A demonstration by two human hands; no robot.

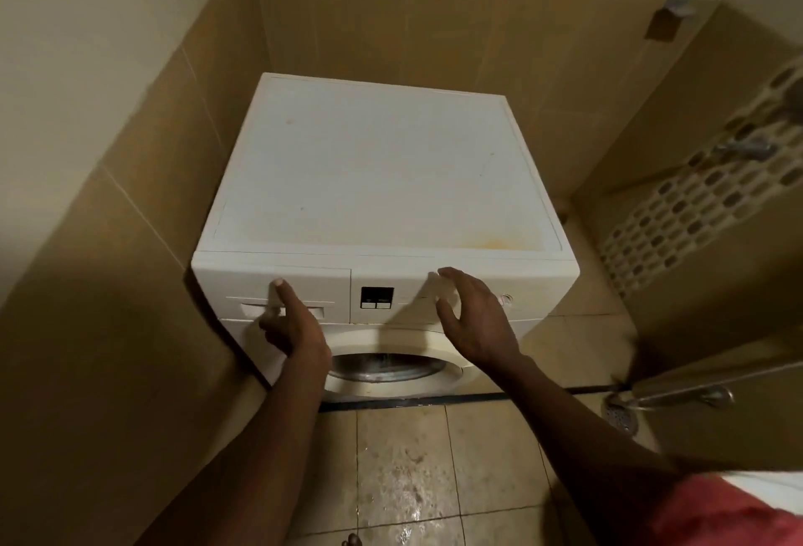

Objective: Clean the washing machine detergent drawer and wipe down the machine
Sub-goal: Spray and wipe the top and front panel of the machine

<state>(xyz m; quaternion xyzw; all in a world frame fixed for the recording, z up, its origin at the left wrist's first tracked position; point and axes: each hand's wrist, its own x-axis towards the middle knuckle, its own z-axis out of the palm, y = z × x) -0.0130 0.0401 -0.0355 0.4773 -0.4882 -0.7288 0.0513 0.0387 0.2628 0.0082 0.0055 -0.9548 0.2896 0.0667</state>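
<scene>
Detergent drawer [321, 285] sits flush, top-left of the washing machine [373, 172] front. Left hand [291, 324] grips its handle recess, thumb above; right hand [473, 319] spread, hovering at the controls. Judgement: pull straight out, right hand bracing. Wall [130, 241] close on the left; floor [404, 458] open in front

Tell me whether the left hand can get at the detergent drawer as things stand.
Probably yes. The left hand is on the closed detergent drawer, one digit up its face, the others apparently curled at the handle recess. Nothing lies between them.
</scene>
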